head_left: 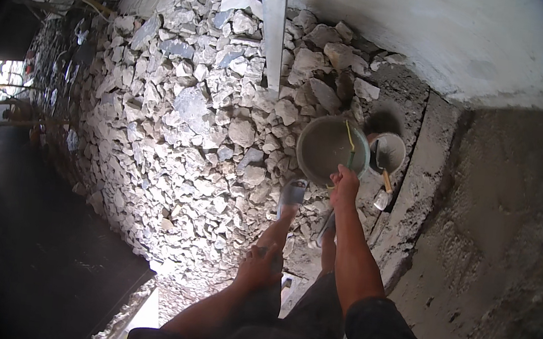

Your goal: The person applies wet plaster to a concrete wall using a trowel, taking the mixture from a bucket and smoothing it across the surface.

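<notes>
Where round, bucket (301, 147); where jagged, rubble (189, 127)

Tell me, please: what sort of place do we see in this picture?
Probably a building or renovation site: broken stones cover much of the ground, and a round basin and a smaller bucket stand near a plain, pale wall.

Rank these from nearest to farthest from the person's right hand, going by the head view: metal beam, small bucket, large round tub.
1. Large round tub: right at the right hand, just beyond it.
2. Small bucket: ahead and to the right, beside the tub.
3. Metal beam: farthest, upper left of the tub.
</notes>
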A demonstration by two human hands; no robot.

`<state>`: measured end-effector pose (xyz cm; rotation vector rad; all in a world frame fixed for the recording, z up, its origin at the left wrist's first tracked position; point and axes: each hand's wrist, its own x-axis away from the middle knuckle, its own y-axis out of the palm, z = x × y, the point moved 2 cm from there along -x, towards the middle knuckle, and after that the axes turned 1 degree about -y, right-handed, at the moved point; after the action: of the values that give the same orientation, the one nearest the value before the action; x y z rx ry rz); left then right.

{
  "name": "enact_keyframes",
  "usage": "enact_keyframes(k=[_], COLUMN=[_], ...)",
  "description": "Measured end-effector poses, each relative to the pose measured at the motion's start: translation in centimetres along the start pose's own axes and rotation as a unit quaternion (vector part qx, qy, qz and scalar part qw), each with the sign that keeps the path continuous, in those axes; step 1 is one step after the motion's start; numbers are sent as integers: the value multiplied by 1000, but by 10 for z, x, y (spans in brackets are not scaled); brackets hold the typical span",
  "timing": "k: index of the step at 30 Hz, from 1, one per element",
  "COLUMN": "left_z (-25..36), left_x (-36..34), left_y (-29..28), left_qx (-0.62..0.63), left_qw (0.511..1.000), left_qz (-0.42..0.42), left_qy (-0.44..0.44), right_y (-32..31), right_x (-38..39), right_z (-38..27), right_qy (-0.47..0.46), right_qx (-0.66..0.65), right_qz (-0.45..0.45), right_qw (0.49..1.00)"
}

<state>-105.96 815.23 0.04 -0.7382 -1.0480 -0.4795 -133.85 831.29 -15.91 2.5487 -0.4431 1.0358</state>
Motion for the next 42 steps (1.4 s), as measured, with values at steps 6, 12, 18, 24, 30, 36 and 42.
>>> enact_keyframes(k=[6,12,18,24,30,36,42], left_z=[28,43,33,49,62,61,67], left_x=[-7,-9,-10,8,7,5,21], left_y=[4,4,34,8,-25,-44,-24], left_qx=[21,46,75,123,130,107,115], left_qw=[997,991,987,976,976,983,982], left_qz=[71,96,62,110,128,124,114], left_qy=[-21,-78,-127,-144,-120,-84,-98], right_y=[46,90,66,64,94,101,31], right_x=[-92,-159,-212,-228,-220,-229,-152], right_z=[24,53,90,102,97,86,67], right_qy=[13,46,-294,59,35,-265,-251], right_qx=[-4,-31,460,29,151,708,723], right_qz=[-31,-60,-183,-106,-91,-344,-384], right_qw=[999,997,818,992,984,558,516])
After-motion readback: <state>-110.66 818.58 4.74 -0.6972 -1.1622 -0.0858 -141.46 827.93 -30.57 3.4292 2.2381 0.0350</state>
